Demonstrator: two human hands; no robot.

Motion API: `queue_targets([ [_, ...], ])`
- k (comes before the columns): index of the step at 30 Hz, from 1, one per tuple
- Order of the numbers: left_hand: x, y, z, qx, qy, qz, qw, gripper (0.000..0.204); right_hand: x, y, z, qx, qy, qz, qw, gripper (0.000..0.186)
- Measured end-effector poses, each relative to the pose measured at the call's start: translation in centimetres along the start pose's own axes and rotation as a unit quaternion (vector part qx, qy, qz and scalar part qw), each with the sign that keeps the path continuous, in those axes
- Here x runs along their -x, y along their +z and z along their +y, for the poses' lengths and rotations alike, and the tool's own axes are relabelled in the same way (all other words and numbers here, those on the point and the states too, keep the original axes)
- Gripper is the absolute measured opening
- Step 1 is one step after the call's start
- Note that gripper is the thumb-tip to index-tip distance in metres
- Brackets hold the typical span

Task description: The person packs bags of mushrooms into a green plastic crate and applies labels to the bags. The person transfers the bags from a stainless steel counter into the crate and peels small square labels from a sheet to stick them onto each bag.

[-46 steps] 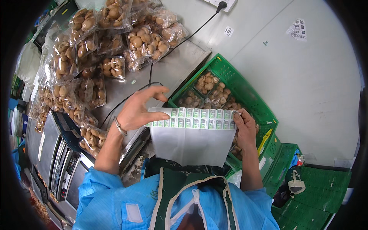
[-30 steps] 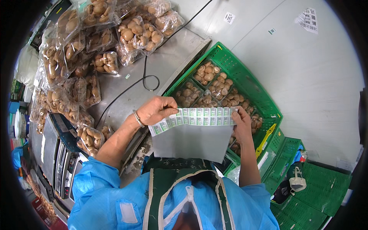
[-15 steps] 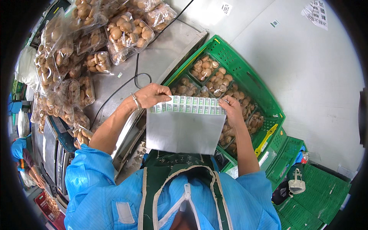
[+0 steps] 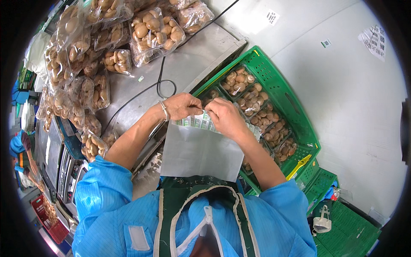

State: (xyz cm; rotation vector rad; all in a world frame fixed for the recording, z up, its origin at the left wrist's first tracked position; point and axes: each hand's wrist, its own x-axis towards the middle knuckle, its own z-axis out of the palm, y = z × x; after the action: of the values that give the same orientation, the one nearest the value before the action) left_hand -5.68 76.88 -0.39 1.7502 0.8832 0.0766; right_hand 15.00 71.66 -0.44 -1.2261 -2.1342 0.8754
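Observation:
I hold a white backing sheet (image 4: 201,152) with a row of small green-and-white stickers (image 4: 201,123) along its top edge. My left hand (image 4: 182,106) pinches the sheet's upper left part, a bracelet on the wrist. My right hand (image 4: 224,118) has come in close beside it, fingers pinched on the sticker row near the middle. Both hands hover over the near corner of a green crate (image 4: 291,107) filled with clear trays of brown mushrooms (image 4: 239,81).
A metal table (image 4: 188,64) at the left carries several bagged packs of mushrooms (image 4: 154,30) and a looping black cable (image 4: 160,83). More green crates (image 4: 346,231) lie at lower right. A white wall (image 4: 342,85) is behind. A person in blue (image 4: 19,147) stands far left.
My right hand slid left along the sticker row from the sheet's right end to meet my left hand near the middle. The sheet stayed in front of me.

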Motion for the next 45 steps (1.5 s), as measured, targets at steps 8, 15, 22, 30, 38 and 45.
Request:
queue_targets([
  [8,-1.6,0.0,-0.2,0.072,-0.075,-0.045,0.994,0.026,1.6,1.1,0.6,0.146,-0.107,0.138,0.974,0.007],
  [15,-1.5,0.3,-0.8,0.009,-0.108,0.015,0.994,0.028,0.3,-2.2,9.9,-0.363,0.194,0.112,0.904,0.004],
  [22,1.1,1.2,1.9,-0.002,-0.105,0.060,0.993,0.019,-3.9,-4.5,28.1,-0.146,0.291,0.172,0.930,0.010],
  [30,2.0,2.2,2.6,0.062,-0.140,0.066,0.986,0.017,-6.7,-3.2,29.6,0.193,0.285,0.064,0.937,0.012],
  [38,1.1,2.8,2.3,0.075,-0.126,0.061,0.987,0.016,0.2,-6.5,29.1,-0.124,0.329,0.188,0.917,0.012],
  [45,-1.2,3.7,2.8,0.062,-0.105,0.032,0.992,0.014,4.3,-6.1,31.6,-0.145,0.308,0.127,0.932,0.017],
])
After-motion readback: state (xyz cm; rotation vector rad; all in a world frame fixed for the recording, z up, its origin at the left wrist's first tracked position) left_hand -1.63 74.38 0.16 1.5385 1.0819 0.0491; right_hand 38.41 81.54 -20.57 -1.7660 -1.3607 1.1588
